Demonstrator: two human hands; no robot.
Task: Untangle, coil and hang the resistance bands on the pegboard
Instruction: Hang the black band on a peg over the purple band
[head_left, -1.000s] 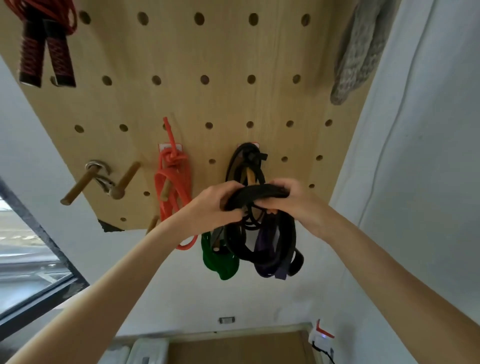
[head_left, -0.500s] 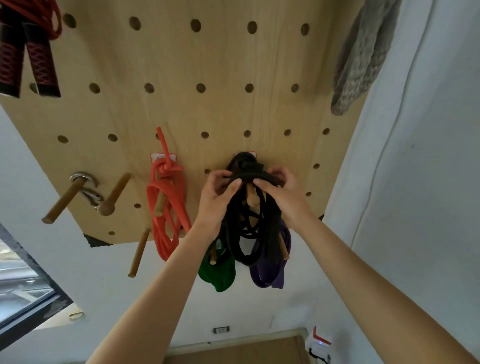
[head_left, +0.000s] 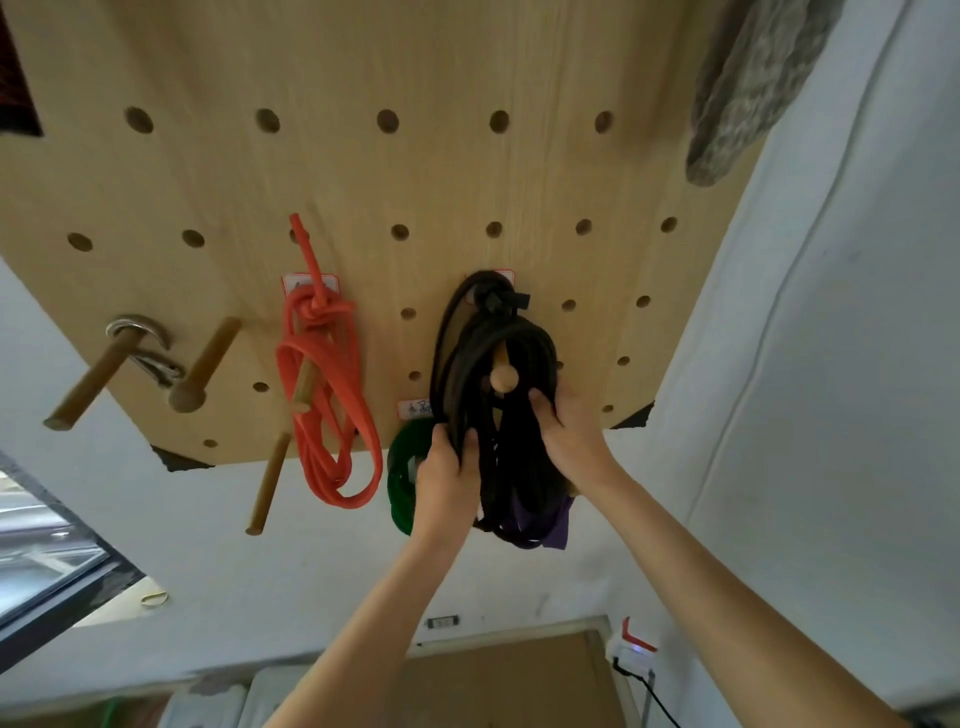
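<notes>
1. The black band (head_left: 498, 364) is hanging in a coil over a round-tipped wooden peg (head_left: 503, 382) on the pegboard (head_left: 467, 171). The peg's tip is poking out through the top of the coil.
2. The left hand (head_left: 447, 470) is sitting below and to the left of the peg. Its fingers are curling around the left strands of the black band and gripping them.
3. The right hand (head_left: 569, 431) is sitting just below and to the right of the peg. Its fingers are wrapping around the right strands and holding them.
4. The step now looks like settling the coil on the peg. To do it well, I think both hands should be pulling down softly and evenly, so every loop is sitting behind the peg's knob.
5. I think the hands should be letting go slowly, one at a time, so no loop is slipping off.
6. A purple band (head_left: 545, 525) is showing below the peg, behind the black coil. A green band (head_left: 402, 483) is hanging below and left of the peg, partly behind the left hand.
7. An orange band (head_left: 327, 395) is hanging well to the left of the peg, tied in a knot at the top.
</notes>
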